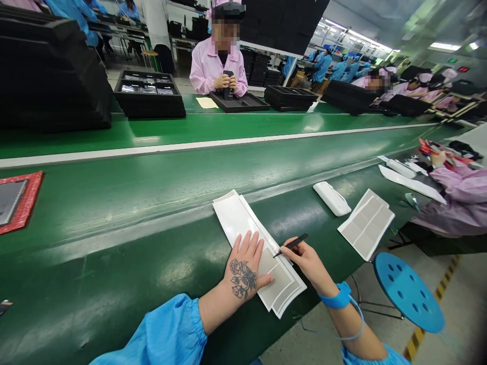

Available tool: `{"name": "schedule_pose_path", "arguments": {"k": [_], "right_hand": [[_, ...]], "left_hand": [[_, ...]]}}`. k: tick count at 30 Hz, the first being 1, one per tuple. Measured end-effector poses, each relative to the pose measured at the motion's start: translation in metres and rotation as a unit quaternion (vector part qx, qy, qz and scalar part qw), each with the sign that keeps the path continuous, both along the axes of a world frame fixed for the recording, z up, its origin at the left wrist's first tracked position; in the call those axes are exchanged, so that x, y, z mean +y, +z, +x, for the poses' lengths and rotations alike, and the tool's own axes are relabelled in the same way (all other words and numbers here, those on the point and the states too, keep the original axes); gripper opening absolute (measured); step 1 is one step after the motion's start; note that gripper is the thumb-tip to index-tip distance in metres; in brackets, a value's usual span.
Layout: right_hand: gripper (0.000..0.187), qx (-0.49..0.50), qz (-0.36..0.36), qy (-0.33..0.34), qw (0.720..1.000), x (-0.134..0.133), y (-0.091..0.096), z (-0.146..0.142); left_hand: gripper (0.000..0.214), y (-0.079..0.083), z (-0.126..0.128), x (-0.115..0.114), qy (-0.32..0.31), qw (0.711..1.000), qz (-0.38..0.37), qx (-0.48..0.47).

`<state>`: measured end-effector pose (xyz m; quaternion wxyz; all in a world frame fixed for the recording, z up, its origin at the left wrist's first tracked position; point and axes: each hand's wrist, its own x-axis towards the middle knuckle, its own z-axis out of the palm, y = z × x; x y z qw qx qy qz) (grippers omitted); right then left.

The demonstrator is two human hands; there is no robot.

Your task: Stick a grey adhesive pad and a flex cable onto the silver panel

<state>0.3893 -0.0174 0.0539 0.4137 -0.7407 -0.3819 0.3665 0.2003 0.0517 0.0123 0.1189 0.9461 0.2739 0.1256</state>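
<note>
My left hand point(245, 266) lies flat, fingers spread, on a stack of long white sticker sheets point(238, 218) at the near edge of the green bench. My right hand point(306, 258) pinches black tweezers point(292, 245) whose tip touches the sheet just right of my left thumb. Grey rectangular stickers point(277, 281) show on the sheet's near end. A blue wrist strap point(338, 296) sits on my right wrist.
A white oblong device point(332, 198) and another sticker sheet point(367, 223) lie to the right. A blue stool point(409, 291) stands beside the bench. A red-framed tray point(17, 200) is at far left. Co-workers in pink sit opposite point(218, 63) and at right point(460, 195); black trays point(149, 94) line the far side.
</note>
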Motion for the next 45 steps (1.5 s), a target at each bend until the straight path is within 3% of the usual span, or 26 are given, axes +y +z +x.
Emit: {"name": "schedule_pose_path", "arguments": {"k": [7, 13, 17, 23, 32, 45], "right_hand": [[0.042, 0.0, -0.013, -0.004, 1.0, -0.011, 0.002, 0.001], [0.045, 0.059, 0.012, -0.059, 0.996, -0.02, 0.004, 0.0], [0.045, 0.009, 0.022, -0.05, 0.998, -0.033, -0.002, -0.002], [0.043, -0.05, 0.017, -0.047, 0.997, -0.047, -0.008, -0.005], [0.044, -0.078, 0.003, -0.026, 0.997, -0.048, -0.011, 0.003], [0.046, -0.008, 0.005, -0.032, 0.999, -0.036, -0.011, 0.0]], "left_hand": [[0.086, 0.001, 0.0, 0.0, 0.002, 1.0, -0.009, 0.002], [0.083, 0.015, 0.001, 0.0, -0.004, 0.998, -0.047, 0.036], [0.084, 0.02, 0.002, -0.003, 0.001, 0.997, -0.07, 0.043], [0.087, 0.009, 0.001, -0.006, -0.004, 0.998, -0.064, 0.016], [0.089, 0.005, 0.0, -0.005, -0.008, 0.999, -0.036, 0.029], [0.089, 0.01, 0.0, -0.005, -0.009, 0.998, -0.033, 0.047]]}}
